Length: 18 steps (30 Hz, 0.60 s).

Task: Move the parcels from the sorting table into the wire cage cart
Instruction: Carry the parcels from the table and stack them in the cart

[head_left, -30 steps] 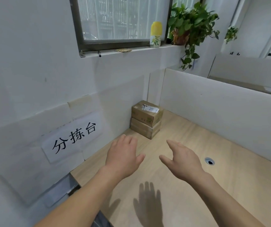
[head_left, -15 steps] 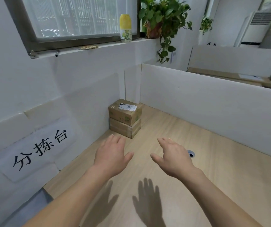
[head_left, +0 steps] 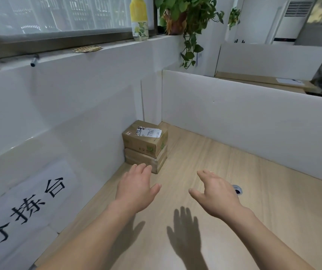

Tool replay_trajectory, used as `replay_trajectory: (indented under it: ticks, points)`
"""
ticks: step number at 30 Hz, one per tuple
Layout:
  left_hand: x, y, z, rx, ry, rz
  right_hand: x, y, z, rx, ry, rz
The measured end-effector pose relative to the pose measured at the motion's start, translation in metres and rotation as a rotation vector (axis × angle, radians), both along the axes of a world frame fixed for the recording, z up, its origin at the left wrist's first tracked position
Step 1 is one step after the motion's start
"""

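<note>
Two brown cardboard parcels were stacked in the far corner of the pale wood-grain sorting table (head_left: 224, 172), the upper parcel (head_left: 144, 140) carrying a white printed label and sitting square on the flatter lower parcel (head_left: 146, 162). Smooth white partition panels (head_left: 244, 117) walled the corner. The left hand (head_left: 136, 190) hovered just short of the stack, fingers straight and holding nothing. The right hand (head_left: 217, 193) hung beside it, apart, fingers loosely spread and empty, near a round metal grommet (head_left: 237, 190).
</note>
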<state>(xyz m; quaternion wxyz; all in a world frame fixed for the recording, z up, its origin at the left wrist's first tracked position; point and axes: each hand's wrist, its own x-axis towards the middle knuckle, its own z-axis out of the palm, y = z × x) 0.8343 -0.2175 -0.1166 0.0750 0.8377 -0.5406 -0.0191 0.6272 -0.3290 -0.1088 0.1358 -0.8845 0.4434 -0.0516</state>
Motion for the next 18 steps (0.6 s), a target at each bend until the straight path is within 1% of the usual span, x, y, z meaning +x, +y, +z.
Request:
replay_trajectory:
  ticks: [6,12,18]
  points:
    - [0.081,-0.048,-0.024,0.018,0.097,0.018,0.081,-0.033,-0.018,0.087,0.051,-0.058]
    - [0.156,-0.106,-0.041,-0.004,0.160,0.074,0.152,-0.075,-0.032,0.145,0.019,-0.070]
    - [0.204,-0.155,-0.057,-0.026,0.192,0.094,0.204,-0.111,-0.044,0.173,-0.023,-0.081]
